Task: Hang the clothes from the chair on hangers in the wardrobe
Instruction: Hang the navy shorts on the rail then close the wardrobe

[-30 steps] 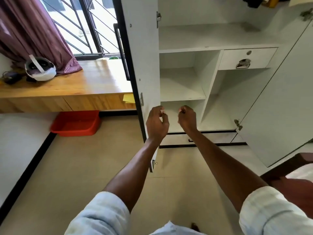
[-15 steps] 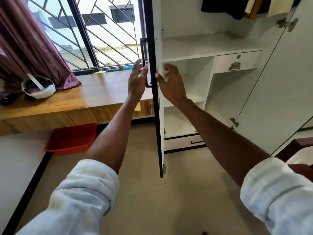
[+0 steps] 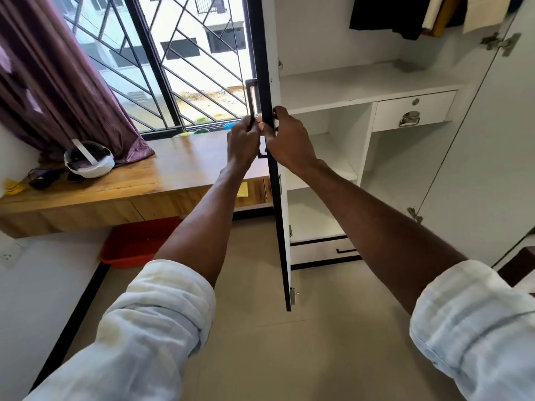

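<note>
Head: wardrobe door between both hands

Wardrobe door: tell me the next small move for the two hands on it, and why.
Probably swing the left wardrobe door wider toward the window. The left hand grips its black handle, the right hand grips its edge, and the door stands edge-on in front of the shelves. Clothes already hang above.

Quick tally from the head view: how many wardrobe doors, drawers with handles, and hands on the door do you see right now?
Wardrobe doors: 2, the left door edge-on, the right door swung open.
Drawers: 2, the upper drawer and the bottom drawer.
Hands on the left door: 2, left hand and right hand.
Total: 6.
</note>
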